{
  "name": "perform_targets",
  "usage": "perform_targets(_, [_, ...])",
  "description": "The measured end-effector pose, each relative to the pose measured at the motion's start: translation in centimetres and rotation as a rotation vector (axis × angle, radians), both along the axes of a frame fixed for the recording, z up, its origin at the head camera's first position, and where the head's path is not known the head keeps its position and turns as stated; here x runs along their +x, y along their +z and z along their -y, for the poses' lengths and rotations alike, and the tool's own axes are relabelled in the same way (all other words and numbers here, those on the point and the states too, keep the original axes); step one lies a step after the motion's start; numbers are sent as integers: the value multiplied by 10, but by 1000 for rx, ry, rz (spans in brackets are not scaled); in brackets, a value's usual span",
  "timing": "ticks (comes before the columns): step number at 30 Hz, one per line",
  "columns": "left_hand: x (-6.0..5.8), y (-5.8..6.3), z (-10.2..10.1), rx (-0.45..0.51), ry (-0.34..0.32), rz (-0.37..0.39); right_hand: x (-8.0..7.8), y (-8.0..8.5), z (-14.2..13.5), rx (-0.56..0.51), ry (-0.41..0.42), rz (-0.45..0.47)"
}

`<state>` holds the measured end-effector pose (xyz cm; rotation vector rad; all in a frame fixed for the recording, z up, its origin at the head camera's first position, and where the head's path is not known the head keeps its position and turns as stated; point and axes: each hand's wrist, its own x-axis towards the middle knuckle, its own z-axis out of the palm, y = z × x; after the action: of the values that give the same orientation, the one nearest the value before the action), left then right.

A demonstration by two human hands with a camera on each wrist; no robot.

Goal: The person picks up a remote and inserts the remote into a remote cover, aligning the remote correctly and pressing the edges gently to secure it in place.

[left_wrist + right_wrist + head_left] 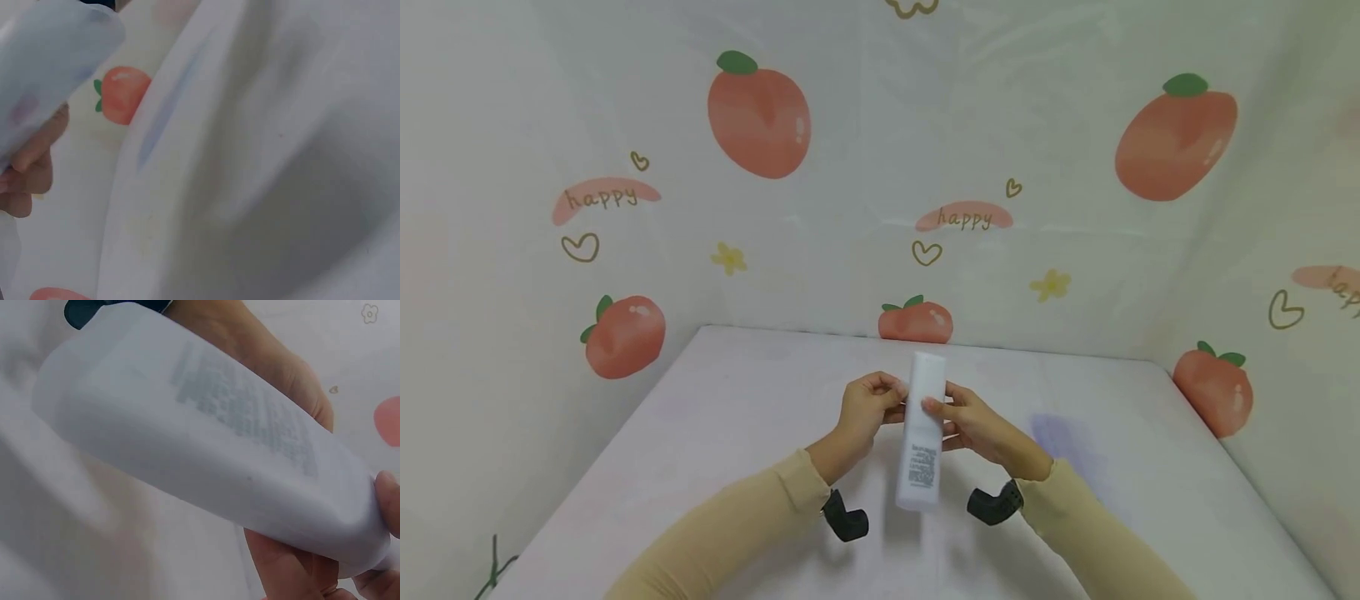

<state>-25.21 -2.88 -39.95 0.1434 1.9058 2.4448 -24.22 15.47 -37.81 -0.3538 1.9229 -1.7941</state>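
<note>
A tall white bottle (922, 425) with a block of grey print low on its side is held up over the table. My right hand (981, 425) grips it from the right, thumb lying across the front and fingers behind. At the bottle's left edge is my left hand (868, 408), its fingers curled and the fingertips partly hidden behind the bottle. The right wrist view shows the bottle (206, 437) close up, its print blurred. In the left wrist view, the bottle (50, 69) bears a faint pink mark, with curled fingers (37, 162) against it.
Below the hands spreads a white table (760, 375) with a pale purple patch to the right. White curtains (850, 125) printed with red fruit and "happy" surround the back and sides. Black wrist mounts (846, 518) hang under both sleeves.
</note>
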Motion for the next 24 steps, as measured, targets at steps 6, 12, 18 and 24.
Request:
perform_targets(6, [-4, 3, -1, -46, 14, 27, 1, 2, -1, 12, 10, 8])
perform_targets(12, [-11, 13, 0, -98, 7, 36, -1, 7, -3, 5, 24, 10])
perform_targets(18, [-18, 18, 7, -204, -106, 18, -3, 6, -4, 0, 5, -4])
perform_targets(24, [-18, 17, 16, -371, -293, 39, -4, -7, -7, 85, -12, -40])
